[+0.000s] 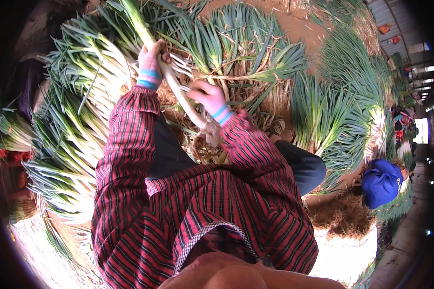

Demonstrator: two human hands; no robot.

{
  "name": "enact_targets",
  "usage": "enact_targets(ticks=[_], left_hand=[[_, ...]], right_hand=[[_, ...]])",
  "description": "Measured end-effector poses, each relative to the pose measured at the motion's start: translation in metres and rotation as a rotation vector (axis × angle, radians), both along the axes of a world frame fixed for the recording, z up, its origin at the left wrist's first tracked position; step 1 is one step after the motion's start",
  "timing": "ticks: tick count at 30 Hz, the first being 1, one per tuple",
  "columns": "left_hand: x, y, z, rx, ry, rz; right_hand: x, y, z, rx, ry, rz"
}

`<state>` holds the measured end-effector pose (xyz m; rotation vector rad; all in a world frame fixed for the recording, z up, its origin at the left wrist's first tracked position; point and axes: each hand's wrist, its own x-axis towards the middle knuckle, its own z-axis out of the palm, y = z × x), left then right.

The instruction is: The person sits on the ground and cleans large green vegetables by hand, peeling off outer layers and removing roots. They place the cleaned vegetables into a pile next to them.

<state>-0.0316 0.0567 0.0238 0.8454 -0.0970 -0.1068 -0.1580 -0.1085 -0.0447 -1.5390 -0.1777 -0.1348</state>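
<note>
My left hand [153,59] is closed around the upper shaft of a large green onion stalk [174,83], which slants down to its pale root end near my lap. Beside the middle of the stalk is my right hand [208,94], its fingers bent; a thin, light edge shows at the fingertips, too small to name. Both wrists show striped cuffs. Below the root end lie dry, peeled leaves [211,153]. Ahead of my hands lie unpeeled green onions [238,39] with brown, withered outer leaves.
White-stemmed green onions [94,90] are heaped at my left. More green onions [322,112] lie at my right. A person in blue [381,183] is at the far right, near root ends of bundled onions [341,216]. Brown soil [300,30] shows between the heaps.
</note>
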Motion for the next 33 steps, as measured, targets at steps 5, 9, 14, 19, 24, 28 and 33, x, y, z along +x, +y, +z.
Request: enact_targets(ticks=[5,9,14,19,24,28,33], left_hand=[[0.004,0.012,0.001,0.203,0.026,0.227],[-0.011,-0.012,-0.002,0.383,0.069,0.269],[0.008,-0.003,-0.008,0.427,0.093,0.284],[0.016,-0.002,-0.018,-0.013,0.067,0.028],[0.013,-0.009,-0.017,-0.127,0.131,-0.137],[0.062,0.021,-0.015,0.192,0.248,0.025],[0.071,0.025,-0.047,0.46,0.36,0.213]], right_hand=[[-0.109,-0.101,-0.068,-0.253,0.399,-0.062],[-0.166,-0.147,-0.13,-0.549,0.629,-0.119],[-0.147,-0.123,-0.054,-0.586,0.393,-0.252],[-0.124,-0.052,-0.04,-0.419,0.382,-0.154],[-0.088,-0.021,-0.016,-0.045,0.265,-0.2],[-0.079,0.011,0.015,0.009,0.423,0.097],[-0.101,0.035,0.008,-0.049,0.406,-0.062]])
